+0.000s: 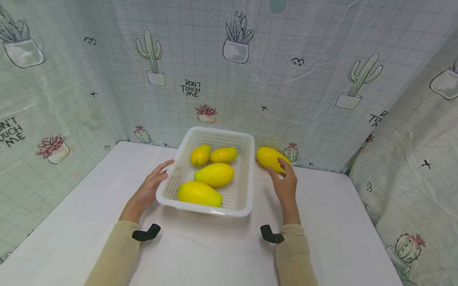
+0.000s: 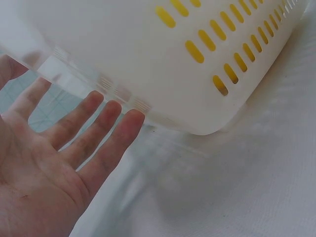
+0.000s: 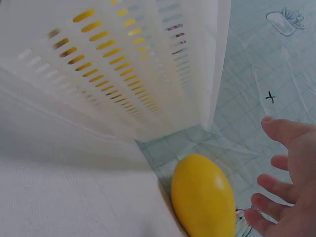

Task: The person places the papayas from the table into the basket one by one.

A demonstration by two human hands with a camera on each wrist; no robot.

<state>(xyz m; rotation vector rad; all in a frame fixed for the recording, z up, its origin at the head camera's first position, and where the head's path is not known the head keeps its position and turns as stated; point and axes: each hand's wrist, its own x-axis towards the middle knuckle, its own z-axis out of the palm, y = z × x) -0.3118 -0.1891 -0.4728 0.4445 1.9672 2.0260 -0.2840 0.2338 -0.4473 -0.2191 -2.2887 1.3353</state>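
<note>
A white plastic basket (image 1: 250,174) with slotted walls holds several yellow, mango-shaped fruits (image 1: 214,175). My left hand (image 1: 146,192) is at the basket's left side, its fingers spread and nearly straight; in the left wrist view the fingertips (image 2: 133,118) meet the rim. Outside the basket, by its far right corner, lies another yellow mango-shaped fruit (image 1: 269,156). Over the near right end of that fruit is my right hand (image 1: 285,180), thumb and fingers apart. The right wrist view shows this hand (image 3: 291,182) beside the fruit (image 3: 202,195), with a gap between them and nothing held.
The basket stands on a white table (image 1: 214,250). A cactus-print cloth (image 1: 264,87) hangs as a wall behind the table and along both sides. The loose fruit lies at the table's back edge, against the cloth. Dark wrist mounts (image 1: 146,233) sit on both sleeves.
</note>
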